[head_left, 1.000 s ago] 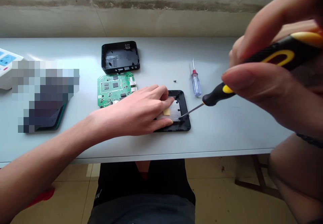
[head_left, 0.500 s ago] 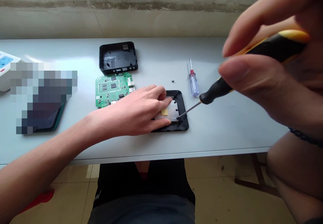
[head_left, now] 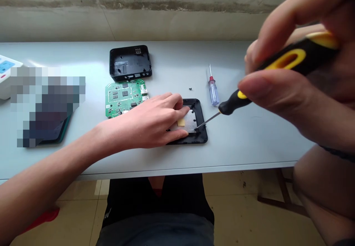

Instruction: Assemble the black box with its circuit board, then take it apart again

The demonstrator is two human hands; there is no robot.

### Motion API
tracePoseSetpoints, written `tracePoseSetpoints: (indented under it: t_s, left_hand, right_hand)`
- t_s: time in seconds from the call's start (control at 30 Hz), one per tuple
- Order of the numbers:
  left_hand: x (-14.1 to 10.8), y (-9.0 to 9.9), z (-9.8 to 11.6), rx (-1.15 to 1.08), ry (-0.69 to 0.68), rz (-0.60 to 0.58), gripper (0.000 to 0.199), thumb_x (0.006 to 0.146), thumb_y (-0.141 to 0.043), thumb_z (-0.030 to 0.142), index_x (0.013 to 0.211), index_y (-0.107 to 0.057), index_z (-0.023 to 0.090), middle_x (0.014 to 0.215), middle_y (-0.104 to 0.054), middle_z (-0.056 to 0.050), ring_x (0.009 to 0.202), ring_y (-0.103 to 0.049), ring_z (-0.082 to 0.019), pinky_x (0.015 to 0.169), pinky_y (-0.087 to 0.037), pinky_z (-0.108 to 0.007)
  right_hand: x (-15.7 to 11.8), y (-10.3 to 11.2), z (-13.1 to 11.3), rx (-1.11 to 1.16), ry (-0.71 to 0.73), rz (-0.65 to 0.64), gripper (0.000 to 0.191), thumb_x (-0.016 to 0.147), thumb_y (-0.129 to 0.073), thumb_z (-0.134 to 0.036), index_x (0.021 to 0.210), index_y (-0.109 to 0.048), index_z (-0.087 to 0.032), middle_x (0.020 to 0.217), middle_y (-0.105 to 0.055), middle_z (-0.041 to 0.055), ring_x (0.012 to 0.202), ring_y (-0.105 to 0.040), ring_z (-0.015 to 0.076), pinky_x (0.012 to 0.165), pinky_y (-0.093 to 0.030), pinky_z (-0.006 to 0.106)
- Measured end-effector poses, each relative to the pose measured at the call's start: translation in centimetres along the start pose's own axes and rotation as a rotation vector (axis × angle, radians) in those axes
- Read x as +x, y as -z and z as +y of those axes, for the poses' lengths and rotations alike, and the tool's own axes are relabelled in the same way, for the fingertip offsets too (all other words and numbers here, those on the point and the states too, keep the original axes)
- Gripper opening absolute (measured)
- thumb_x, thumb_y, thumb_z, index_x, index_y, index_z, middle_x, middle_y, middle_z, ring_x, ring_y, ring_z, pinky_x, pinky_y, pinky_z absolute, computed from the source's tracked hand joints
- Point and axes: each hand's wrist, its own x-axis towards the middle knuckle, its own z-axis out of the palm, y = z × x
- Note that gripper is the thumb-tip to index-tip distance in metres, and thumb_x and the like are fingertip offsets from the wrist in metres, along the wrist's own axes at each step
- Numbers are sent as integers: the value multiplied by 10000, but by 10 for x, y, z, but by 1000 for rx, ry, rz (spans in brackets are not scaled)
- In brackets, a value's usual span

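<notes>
A black plastic cover (head_left: 203, 127) lies flat on the table, with a metal plate (head_left: 190, 118) and a yellow pad (head_left: 181, 122) inside it. My left hand (head_left: 163, 118) lies across its left part, thumb and fingers apart and pressing on the plate. In my right hand (head_left: 283, 68) is a black and yellow screwdriver (head_left: 234, 101), gripped by its handle between thumb and fingers. Its shaft slants down to the left, and the tip touches the plate's lower right corner. A small dark screw (head_left: 190, 89) lies behind the cover.
A green circuit board (head_left: 119, 98) and an open black case (head_left: 130, 63) are at the back left. A clear-handled screwdriver (head_left: 213, 91) lies right of the screw. At the far left are a phone (head_left: 52, 116) and a white power strip (head_left: 8, 78).
The screwdriver handle has turned in my right hand, showing its yellow oval, and my right fingers have shifted around it. The tip stays at the same corner; my left hand has not moved.
</notes>
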Motion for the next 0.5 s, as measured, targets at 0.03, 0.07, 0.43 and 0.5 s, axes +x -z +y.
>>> tracePoseSetpoints:
  t_s: [0.03, 0.07, 0.43, 0.5]
  left_hand:
    - [0, 0, 0, 4, 1, 2, 365, 1073, -533, 411, 1182, -724, 120, 1089, -618, -130, 914, -589, -245, 838, -475, -377]
    - [0, 0, 0, 7, 1, 5, 367, 1073, -533, 419, 1183, -724, 125, 1091, -619, -130, 910, -588, -244, 835, -474, -373]
    - [0, -1, -1, 4, -6, 5, 373, 1071, -550, 410, 1201, -718, 104, 1089, -618, -131, 931, -590, -254, 841, -466, -375]
    - [0, 0, -1, 0, -2, 2, 367, 1070, -555, 399, 1210, -717, 100, 1092, -613, -128, 907, -586, -245, 837, -466, -377]
  right_hand:
    - [-3, 1, 2, 6, -1, -2, 885, 939, -129, -900, 720, -746, -304, 1038, -741, -3, 1214, -702, 279, 638, -529, 367]
    - [-5, 2, 2, 11, -1, -5, 899, 935, -118, -905, 714, -744, -298, 1034, -740, -2, 1205, -704, 277, 635, -525, 364]
    - [37, -13, -37, -107, 185, -8, 725, 859, -388, -954, 918, -717, -310, 906, -663, 41, 985, -718, 235, 639, -489, 371]
    - [26, -12, -28, -94, 81, -36, 748, 891, -338, -936, 892, -732, -301, 934, -680, 64, 1052, -732, 260, 639, -539, 344]
